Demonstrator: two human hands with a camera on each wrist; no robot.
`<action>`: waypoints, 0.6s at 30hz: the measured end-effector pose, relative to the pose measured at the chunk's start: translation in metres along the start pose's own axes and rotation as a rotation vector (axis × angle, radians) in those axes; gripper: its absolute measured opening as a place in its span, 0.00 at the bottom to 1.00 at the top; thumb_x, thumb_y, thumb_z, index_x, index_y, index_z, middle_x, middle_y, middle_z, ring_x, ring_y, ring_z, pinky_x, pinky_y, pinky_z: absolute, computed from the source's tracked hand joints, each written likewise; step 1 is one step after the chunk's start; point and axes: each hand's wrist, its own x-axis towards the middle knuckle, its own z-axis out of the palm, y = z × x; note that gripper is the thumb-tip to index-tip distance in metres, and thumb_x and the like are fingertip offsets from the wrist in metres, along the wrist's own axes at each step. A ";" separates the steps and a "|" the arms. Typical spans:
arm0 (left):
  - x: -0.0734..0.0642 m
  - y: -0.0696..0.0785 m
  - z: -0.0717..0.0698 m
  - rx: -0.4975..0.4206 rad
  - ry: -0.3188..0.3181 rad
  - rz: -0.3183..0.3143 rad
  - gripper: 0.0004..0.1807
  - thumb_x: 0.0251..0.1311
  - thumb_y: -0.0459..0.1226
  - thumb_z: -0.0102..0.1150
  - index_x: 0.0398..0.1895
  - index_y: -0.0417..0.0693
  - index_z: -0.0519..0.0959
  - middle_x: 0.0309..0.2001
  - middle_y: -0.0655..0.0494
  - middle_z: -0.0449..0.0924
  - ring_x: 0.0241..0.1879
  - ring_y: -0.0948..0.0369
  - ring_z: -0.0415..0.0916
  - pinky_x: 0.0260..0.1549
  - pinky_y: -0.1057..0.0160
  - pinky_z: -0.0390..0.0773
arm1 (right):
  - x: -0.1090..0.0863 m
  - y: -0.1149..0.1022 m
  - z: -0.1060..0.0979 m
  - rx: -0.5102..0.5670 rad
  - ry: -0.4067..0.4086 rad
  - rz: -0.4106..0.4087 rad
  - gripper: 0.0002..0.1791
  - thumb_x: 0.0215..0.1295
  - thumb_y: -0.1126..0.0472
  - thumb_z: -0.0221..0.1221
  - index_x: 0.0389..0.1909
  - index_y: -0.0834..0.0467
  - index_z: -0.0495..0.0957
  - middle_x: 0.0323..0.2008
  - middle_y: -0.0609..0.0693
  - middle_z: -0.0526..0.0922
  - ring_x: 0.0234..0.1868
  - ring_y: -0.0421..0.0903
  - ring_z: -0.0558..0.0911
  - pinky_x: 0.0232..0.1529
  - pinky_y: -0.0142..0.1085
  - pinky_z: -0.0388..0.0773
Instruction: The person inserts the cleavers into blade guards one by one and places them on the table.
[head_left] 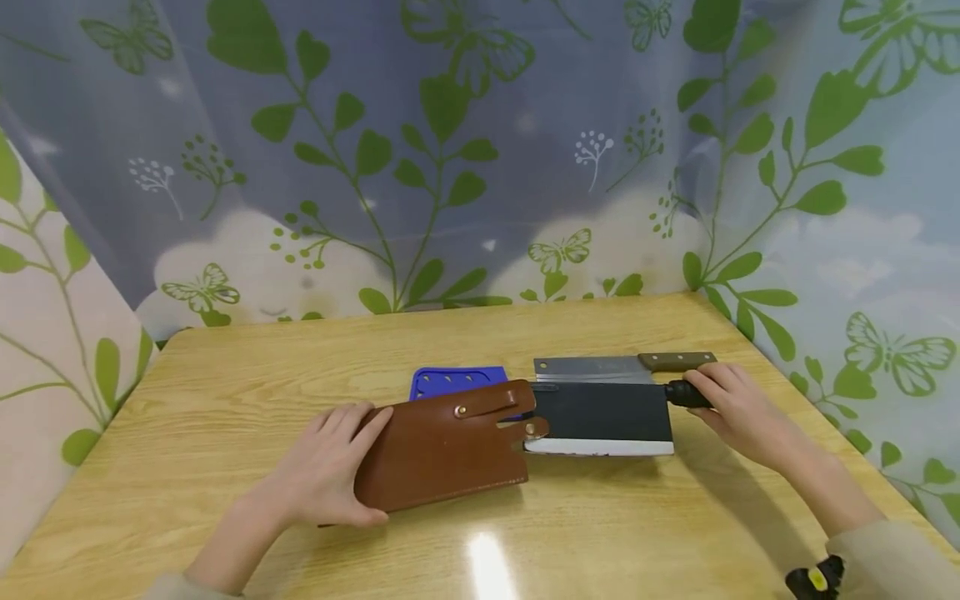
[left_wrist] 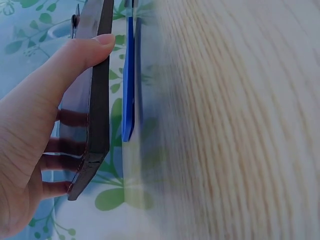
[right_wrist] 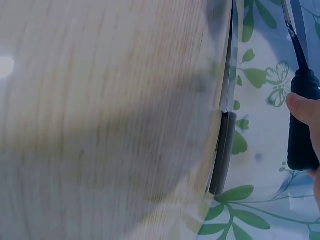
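Observation:
My left hand (head_left: 322,467) grips a brown leather knife sheath (head_left: 442,454) by its left end, thumb on the lower edge and fingers over the top. The left wrist view shows the sheath (left_wrist: 97,115) edge-on, raised off the table. My right hand (head_left: 750,421) holds a cleaver by its black handle (head_left: 684,394). Its dark blade (head_left: 600,412) with a bright edge meets the sheath's mouth, where two snap straps (head_left: 498,404) stick out. How much of the blade is inside is hidden. In the right wrist view, the thumb lies on the black handle (right_wrist: 301,135).
Behind the held cleaver, a second cleaver (head_left: 592,365) with a brown riveted handle (head_left: 677,361) lies on the wooden table (head_left: 225,375). A blue plastic piece with cutouts (head_left: 459,377) lies behind the sheath, partly covered. A leaf-patterned curtain (head_left: 480,208) hangs behind the table.

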 end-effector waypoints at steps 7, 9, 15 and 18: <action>0.004 0.003 0.002 0.020 0.000 0.013 0.65 0.24 0.69 0.65 0.69 0.42 0.59 0.57 0.44 0.64 0.56 0.46 0.64 0.54 0.45 0.66 | 0.009 -0.007 0.005 0.033 0.018 -0.034 0.32 0.71 0.44 0.35 0.42 0.68 0.76 0.36 0.59 0.74 0.35 0.55 0.73 0.31 0.47 0.71; 0.005 0.004 0.003 0.033 0.003 0.020 0.66 0.24 0.69 0.65 0.69 0.42 0.59 0.57 0.43 0.65 0.56 0.46 0.65 0.54 0.45 0.66 | 0.011 -0.010 0.006 0.038 0.016 -0.042 0.32 0.71 0.44 0.35 0.43 0.68 0.76 0.37 0.58 0.74 0.35 0.54 0.73 0.31 0.46 0.71; 0.009 0.007 0.003 0.057 0.004 0.027 0.67 0.24 0.71 0.64 0.69 0.42 0.58 0.59 0.40 0.64 0.57 0.44 0.64 0.55 0.44 0.65 | 0.019 -0.018 0.009 0.068 0.001 -0.046 0.31 0.71 0.44 0.36 0.46 0.65 0.76 0.39 0.56 0.74 0.36 0.50 0.71 0.31 0.43 0.71; 0.010 0.008 0.004 0.068 0.008 0.038 0.67 0.24 0.71 0.63 0.69 0.42 0.58 0.59 0.39 0.64 0.57 0.44 0.64 0.55 0.44 0.65 | 0.021 -0.022 0.012 0.072 -0.004 -0.052 0.30 0.71 0.44 0.36 0.46 0.65 0.76 0.39 0.56 0.74 0.36 0.50 0.71 0.31 0.43 0.71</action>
